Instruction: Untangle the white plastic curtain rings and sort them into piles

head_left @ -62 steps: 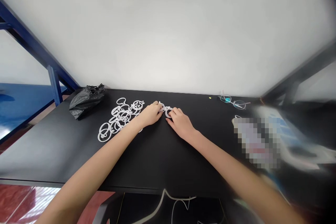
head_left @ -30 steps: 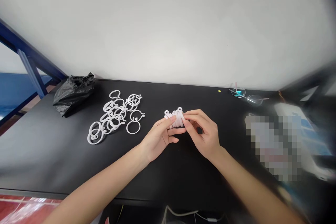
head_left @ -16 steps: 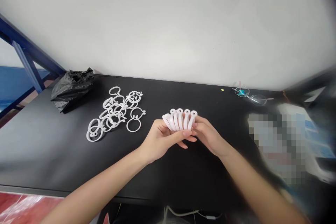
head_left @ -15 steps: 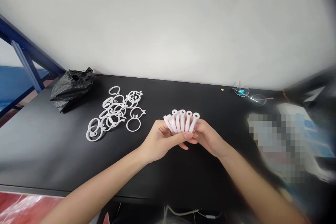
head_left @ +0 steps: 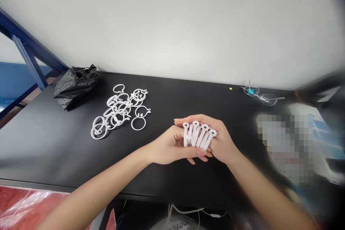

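Over the front middle of the black table, my two hands hold a bunch of white plastic rings (head_left: pixel 198 134) with small eyelets, lined up side by side. These look like curtain rings. My left hand (head_left: pixel 168 146) grips the bunch from the left, its thumb pressed along the lower side. Around the far and right side wraps my right hand (head_left: pixel 219 138), its fingers reaching behind the rings. Parts of the fingers are hidden by the rings. A loose pile of the same white rings (head_left: pixel 118 109) lies on the table left of my hands, some overlapping.
On the black table (head_left: pixel 67 158), a crumpled black plastic bag (head_left: pixel 77 85) lies at the back left. Eyeglasses (head_left: pixel 266 99) rest at the back right, near a small yellow bit (head_left: pixel 230 88). Blurred packages (head_left: pixel 320 140) are at the right. Cables (head_left: pixel 185 210) hang below the front edge.
The held bunch has moved right and slightly toward me in view, its eyelets now fanned more to the right. My right hand has come over its far side. The loose pile is unchanged.
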A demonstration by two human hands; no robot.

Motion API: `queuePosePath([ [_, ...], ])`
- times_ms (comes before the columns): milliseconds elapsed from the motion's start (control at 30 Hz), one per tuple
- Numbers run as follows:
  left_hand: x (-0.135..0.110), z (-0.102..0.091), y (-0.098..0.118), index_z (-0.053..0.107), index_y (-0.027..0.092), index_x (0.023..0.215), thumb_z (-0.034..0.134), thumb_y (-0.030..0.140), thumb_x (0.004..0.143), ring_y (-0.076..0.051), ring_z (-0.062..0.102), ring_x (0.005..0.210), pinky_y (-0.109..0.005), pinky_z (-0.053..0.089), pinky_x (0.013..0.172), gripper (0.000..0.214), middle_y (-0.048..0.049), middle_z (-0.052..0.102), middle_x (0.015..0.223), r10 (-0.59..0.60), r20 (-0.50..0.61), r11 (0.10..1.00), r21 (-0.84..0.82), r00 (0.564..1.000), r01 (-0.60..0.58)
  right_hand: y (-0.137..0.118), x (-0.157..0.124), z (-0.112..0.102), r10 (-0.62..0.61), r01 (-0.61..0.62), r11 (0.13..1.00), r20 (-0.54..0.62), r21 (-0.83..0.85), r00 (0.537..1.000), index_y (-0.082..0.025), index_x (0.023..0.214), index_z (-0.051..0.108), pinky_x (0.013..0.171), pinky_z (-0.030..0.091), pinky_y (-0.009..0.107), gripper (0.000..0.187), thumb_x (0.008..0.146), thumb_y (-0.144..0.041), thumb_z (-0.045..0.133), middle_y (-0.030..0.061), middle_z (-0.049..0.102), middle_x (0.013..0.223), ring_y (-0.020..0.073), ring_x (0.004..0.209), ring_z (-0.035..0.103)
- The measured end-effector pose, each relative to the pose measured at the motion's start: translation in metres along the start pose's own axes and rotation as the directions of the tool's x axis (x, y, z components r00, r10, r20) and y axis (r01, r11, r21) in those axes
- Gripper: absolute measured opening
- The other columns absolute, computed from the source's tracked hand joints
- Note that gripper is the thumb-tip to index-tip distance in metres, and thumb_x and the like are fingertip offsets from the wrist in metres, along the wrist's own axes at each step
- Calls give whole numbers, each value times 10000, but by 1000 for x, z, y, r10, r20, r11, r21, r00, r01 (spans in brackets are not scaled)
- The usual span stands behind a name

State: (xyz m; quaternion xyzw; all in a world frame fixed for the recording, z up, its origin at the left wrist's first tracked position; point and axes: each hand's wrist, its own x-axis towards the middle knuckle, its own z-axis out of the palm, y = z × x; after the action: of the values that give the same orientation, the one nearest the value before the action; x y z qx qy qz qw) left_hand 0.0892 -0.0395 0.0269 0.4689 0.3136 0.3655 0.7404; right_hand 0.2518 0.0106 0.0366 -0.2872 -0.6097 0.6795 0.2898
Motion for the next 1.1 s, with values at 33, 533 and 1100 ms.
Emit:
queuePosePath([
  [33, 0, -1, 1, 743, 145, 996, 697, 300, 851, -181, 752, 819, -180, 582, 590, 217, -110, 760, 1000, -22, 41, 1000, -18, 999, 23, -1, -1, 0, 2, -2, 1000, 16, -27, 1000, -260, 1107, 714, 491, 566, 244, 308, 802, -216, 716, 52, 754, 1050, 176, 698, 718],
  [533, 1, -9, 2, 712, 103, 892, 439, 661, 909, -203, 743, 637, -201, 527, 449, 622, -169, 767, 885, -214, 179, 961, -135, 960, 240, 3, -7, 3, -172, 242, 904, 217, -354, 961, -371, 1422, 447, 758, 614, 307, 536, 928, -188, 545, 4, 619, 1362, 210, 1058, 696],
  [1100, 0, -19, 7, 732, 90, 848, 729, 322, 830, -154, 747, 706, -186, 582, 606, 232, -100, 769, 816, -149, 255, 979, -98, 955, 179, -2, -4, 2, -266, 269, 741, 99, -615, 959, -180, 942, 637, 560, 452, 233, 137, 824, -110, 625, 9, 615, 830, 118, 666, 564],
])
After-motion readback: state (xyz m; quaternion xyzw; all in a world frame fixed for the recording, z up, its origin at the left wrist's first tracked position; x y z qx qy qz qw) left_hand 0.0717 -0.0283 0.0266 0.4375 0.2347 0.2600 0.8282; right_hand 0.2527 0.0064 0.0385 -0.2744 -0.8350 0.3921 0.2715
